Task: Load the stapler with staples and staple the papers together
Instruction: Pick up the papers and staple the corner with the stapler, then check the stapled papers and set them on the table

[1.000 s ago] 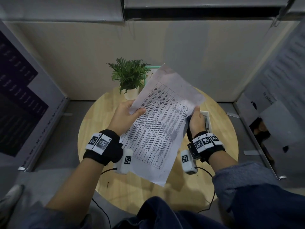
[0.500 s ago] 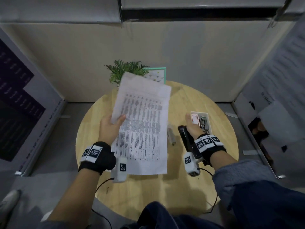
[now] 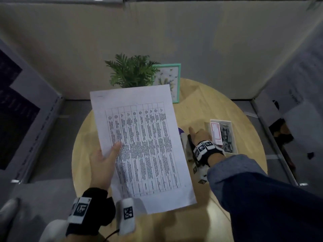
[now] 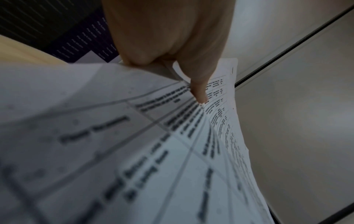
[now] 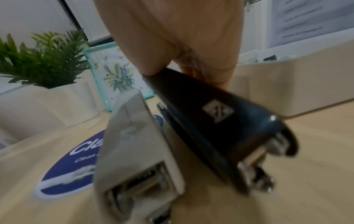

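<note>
Two hands: my left hand (image 3: 103, 163) pinches the printed white papers (image 3: 143, 147); my right hand (image 3: 199, 135) grips the black metal stapler (image 5: 216, 121) above the round wooden desk (image 3: 218, 102).

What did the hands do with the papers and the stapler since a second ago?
The right hand let go of the papers and now grips the stapler down at the table. The left hand swung the papers from tilted to straight, holding them alone. The plant, frame and staple box stayed put.
</note>
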The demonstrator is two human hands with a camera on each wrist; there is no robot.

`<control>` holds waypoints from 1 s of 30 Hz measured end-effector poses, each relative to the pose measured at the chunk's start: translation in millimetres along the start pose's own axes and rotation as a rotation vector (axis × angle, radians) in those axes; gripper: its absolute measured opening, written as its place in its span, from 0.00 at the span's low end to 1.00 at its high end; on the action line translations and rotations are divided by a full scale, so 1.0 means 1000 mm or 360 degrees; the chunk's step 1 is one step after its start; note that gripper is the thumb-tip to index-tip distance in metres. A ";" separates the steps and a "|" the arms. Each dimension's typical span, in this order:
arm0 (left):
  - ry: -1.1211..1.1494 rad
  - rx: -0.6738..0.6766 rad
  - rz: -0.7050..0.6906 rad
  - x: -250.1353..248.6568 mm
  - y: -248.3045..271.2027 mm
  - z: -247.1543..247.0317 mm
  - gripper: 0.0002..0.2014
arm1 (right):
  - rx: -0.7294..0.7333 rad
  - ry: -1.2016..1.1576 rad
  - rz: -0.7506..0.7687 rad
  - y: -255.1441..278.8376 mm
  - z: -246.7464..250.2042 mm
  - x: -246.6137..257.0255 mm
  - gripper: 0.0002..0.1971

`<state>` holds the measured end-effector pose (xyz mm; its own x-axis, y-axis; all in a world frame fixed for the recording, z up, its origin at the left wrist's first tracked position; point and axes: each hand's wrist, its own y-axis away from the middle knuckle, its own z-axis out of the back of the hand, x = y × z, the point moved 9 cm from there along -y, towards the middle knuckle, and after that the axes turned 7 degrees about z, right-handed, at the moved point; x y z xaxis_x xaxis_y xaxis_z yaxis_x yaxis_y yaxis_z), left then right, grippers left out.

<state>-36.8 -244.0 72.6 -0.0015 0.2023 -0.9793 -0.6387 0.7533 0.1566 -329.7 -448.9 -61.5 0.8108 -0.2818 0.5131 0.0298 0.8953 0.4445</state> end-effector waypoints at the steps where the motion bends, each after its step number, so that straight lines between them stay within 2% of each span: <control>1: -0.0010 0.0008 -0.0006 0.000 0.001 -0.001 0.11 | -0.0060 0.0022 0.0002 -0.002 0.001 0.001 0.30; 4: -0.0017 0.0023 -0.0004 0.003 0.000 -0.006 0.12 | -0.0212 0.0072 0.0039 -0.006 0.006 0.003 0.32; 7: 0.0023 0.0037 0.0005 0.006 -0.003 -0.011 0.11 | -0.0253 0.0073 0.0103 -0.006 0.009 0.001 0.31; 11: 0.0081 0.0037 0.0035 0.009 -0.008 -0.013 0.11 | -0.0344 -0.0128 0.0394 0.008 0.035 0.022 0.22; 13: 0.0105 0.0046 0.0032 0.005 -0.008 -0.015 0.12 | -0.0132 -0.0585 0.0543 0.028 0.045 0.049 0.25; 15: 0.0140 0.0059 0.0059 0.000 -0.009 -0.017 0.13 | 0.0333 -0.1022 0.0584 0.062 0.044 0.078 0.24; 16: 0.0139 0.0066 0.0063 -0.003 -0.010 -0.018 0.13 | 0.0505 -0.1058 0.0664 0.079 0.047 0.091 0.19; 17: 0.0118 0.0078 0.0051 -0.009 -0.011 -0.020 0.13 | 0.0583 -0.1030 0.0775 0.095 0.053 0.102 0.14; 18: 0.0082 0.0074 0.0039 -0.014 -0.013 -0.020 0.15 | 0.0569 -0.0993 0.0892 0.107 0.062 0.110 0.11; 20: 0.0007 -0.0029 -0.0009 -0.028 -0.016 -0.016 0.26 | 0.0391 -0.0942 0.1060 0.127 0.081 0.118 0.10; 22: -0.0308 -0.0262 -0.0194 -0.057 -0.013 -0.009 0.35 | 0.0129 -0.0881 0.1208 0.145 0.100 0.125 0.07; 23: -0.0444 -0.0338 -0.0311 -0.076 -0.006 -0.012 0.34 | 0.0008 -0.0841 0.1301 0.156 0.108 0.130 0.06; 24: -0.0476 -0.0270 -0.0405 -0.093 0.002 -0.022 0.31 | -0.0090 -0.0790 0.1392 0.168 0.112 0.136 0.06; 25: -0.0407 -0.0065 -0.0441 -0.107 0.010 -0.039 0.27 | -0.0157 -0.0745 0.1471 0.181 0.114 0.142 0.06; 27: -0.0263 0.0444 -0.0355 -0.121 0.027 -0.077 0.23 | -0.0219 -0.0644 0.1621 0.209 0.112 0.156 0.07; 28: -0.0225 0.0605 -0.0334 -0.123 0.033 -0.092 0.22 | -0.0217 -0.0579 0.1686 0.222 0.107 0.163 0.08; 30: -0.0192 0.0649 -0.0404 -0.133 0.038 -0.101 0.14 | -0.0109 -0.0450 0.1777 0.239 0.092 0.172 0.13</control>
<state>-139.0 -305.5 196.3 0.2197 0.0338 -0.9750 -0.2543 0.9668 -0.0238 -237.1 -315.3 200.9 0.2458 0.6196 0.7455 -0.5829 0.7089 -0.3970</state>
